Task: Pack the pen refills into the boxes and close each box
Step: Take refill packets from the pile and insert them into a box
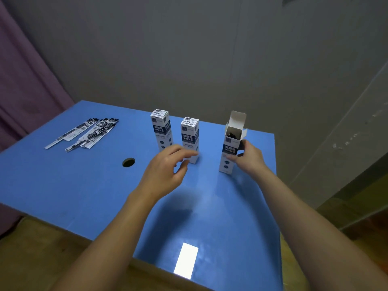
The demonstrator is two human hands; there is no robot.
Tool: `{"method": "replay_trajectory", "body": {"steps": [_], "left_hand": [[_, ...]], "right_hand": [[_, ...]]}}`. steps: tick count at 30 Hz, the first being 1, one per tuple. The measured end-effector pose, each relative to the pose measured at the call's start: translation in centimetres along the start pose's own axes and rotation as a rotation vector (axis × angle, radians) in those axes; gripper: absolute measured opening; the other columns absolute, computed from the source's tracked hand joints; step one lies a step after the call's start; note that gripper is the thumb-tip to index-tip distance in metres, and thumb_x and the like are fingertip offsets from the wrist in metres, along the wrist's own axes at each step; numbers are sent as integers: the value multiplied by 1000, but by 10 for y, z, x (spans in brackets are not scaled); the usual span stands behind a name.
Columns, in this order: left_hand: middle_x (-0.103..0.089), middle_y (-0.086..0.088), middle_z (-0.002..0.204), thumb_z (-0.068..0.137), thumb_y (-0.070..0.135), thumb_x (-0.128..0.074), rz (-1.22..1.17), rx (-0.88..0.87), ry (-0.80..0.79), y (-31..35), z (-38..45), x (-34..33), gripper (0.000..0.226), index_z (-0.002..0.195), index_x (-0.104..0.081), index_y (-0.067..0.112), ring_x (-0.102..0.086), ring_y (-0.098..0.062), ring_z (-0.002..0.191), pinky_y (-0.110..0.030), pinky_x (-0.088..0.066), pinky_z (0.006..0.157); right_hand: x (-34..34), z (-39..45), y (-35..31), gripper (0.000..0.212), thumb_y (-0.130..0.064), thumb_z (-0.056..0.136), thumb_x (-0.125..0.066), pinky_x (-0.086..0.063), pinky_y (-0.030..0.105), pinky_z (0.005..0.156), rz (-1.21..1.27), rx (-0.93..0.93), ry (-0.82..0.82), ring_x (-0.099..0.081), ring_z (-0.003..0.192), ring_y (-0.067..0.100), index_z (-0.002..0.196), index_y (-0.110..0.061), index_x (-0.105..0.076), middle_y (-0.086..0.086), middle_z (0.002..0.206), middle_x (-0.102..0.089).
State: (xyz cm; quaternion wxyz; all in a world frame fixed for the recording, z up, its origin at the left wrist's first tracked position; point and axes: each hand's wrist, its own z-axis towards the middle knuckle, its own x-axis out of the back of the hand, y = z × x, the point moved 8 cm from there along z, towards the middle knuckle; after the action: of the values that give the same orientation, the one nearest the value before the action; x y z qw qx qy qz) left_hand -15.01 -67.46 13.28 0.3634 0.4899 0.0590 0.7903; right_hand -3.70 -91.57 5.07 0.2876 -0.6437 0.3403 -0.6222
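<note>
Right hand (248,158) grips the open box (230,150) right of centre, flaps up; left hand (168,166) hovers relaxed, holding nothing, before two closed boxes (190,139); refills (84,133) lie upper left on the bench (63,185)

Blue desk (63,185) with a round hole (128,162) through its top and a bright rectangular light reflection (186,261) near its front edge. Behind it, a plain grey wall (189,49); at left, a purple curtain (25,85); below the desk, a yellowish-brown floor (42,248).
</note>
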Motion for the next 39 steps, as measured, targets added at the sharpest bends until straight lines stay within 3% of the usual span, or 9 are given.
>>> {"method": "replay_trajectory", "body": {"steps": [4, 6, 8, 10, 13, 20, 26, 30, 39], "left_hand": [[-61, 13, 101, 95, 11, -60, 24, 71, -7, -12, -3, 0, 31, 119, -68, 27, -59, -6, 89, -29, -53, 75], [-61, 14, 100, 95, 13, -60, 40, 106, -18, -17, -6, -1, 31, 120, -67, 28, -58, -6, 89, -32, -53, 74], [-61, 14, 99, 94, 13, -60, 52, 146, -25, -23, -10, -1, 31, 120, -67, 28, -58, -7, 89, -33, -54, 74], [-61, 14, 99, 94, 14, -61, 68, 191, -27, -28, -17, 0, 30, 120, -68, 28, -58, -7, 89, -33, -53, 76], [-61, 16, 98, 95, 18, -61, 108, 267, -6, -35, -35, 7, 26, 117, -69, 29, -58, -5, 90, -32, -53, 77], [-59, 16, 115, 93, 32, -61, 254, 515, -1, -68, -92, 43, 29, 122, -63, 33, -58, -10, 104, -37, -53, 85], [-57, 16, 122, 96, 38, -55, 369, 738, 19, -111, -147, 103, 33, 127, -60, 32, -56, -9, 112, -31, -49, 85], [-61, 12, 120, 94, 38, -57, 390, 850, 60, -149, -184, 146, 33, 125, -63, 29, -59, -14, 110, -35, -51, 89], [-64, 5, 121, 97, 31, -57, 332, 843, 114, -230, -227, 221, 30, 124, -65, 21, -59, -15, 110, -27, -46, 93]], "right_hand": [[-10, -1, 14, 58, -28, 85, -78, -45, 32, 93, -121, -67, -74, -55, 122, 23, 134, -14, -51, 0, 130, -60], [-10, -7, 19, 64, -33, 85, -77, -46, 34, 88, -235, -116, -106, -54, 119, 27, 135, -9, -47, 7, 127, -58], [-7, -20, 21, 47, -34, 84, -75, -45, 33, 70, -401, -160, -144, -55, 100, 27, 114, -10, -49, 9, 111, -56], [-13, -38, 20, 31, -31, 83, -70, -42, 32, 65, -607, -163, -250, -54, 92, 24, 96, -15, -47, 4, 102, -53], [-47, -64, 6, 35, -35, 82, -67, -47, 31, 73, -771, -29, -430, -58, 102, 23, 110, -18, -55, 3, 113, -57], [-118, -94, -74, 52, -41, 90, -59, -49, 39, 89, -673, 383, -388, -49, 123, 26, 134, -17, -47, 4, 132, -52], [-182, -102, -136, 54, -44, 94, -55, -48, 39, 93, -650, 512, -447, -46, 127, 25, 139, -17, -44, 4, 138, -49], [-228, -110, -176, 52, -43, 96, -53, -48, 39, 92, -669, 569, -467, -46, 127, 24, 139, -17, -43, 3, 137, -49], [-337, -130, -253, 48, -34, 94, -57, -50, 38, 89, -638, 557, -457, -40, 130, 23, 137, -16, -46, 4, 135, -49]]}}
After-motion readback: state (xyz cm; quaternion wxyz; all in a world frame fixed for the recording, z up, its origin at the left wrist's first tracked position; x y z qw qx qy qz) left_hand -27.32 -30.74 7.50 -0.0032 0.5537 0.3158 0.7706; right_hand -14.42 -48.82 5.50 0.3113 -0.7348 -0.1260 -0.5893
